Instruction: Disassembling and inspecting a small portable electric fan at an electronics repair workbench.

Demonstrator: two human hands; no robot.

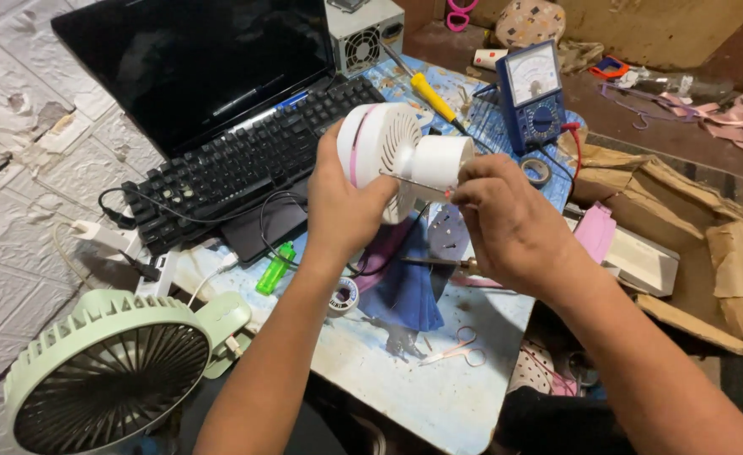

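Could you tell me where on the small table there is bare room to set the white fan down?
Free: the table's near corner, below the small scissors. Crowded: the far end, around the multimeter, screwdriver and tape roll.

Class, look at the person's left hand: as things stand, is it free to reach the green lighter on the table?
Probably not at once. The left hand grips the small white fan, so it is occupied. The path itself looks open: the green lighter lies uncovered on the table, just below that hand.
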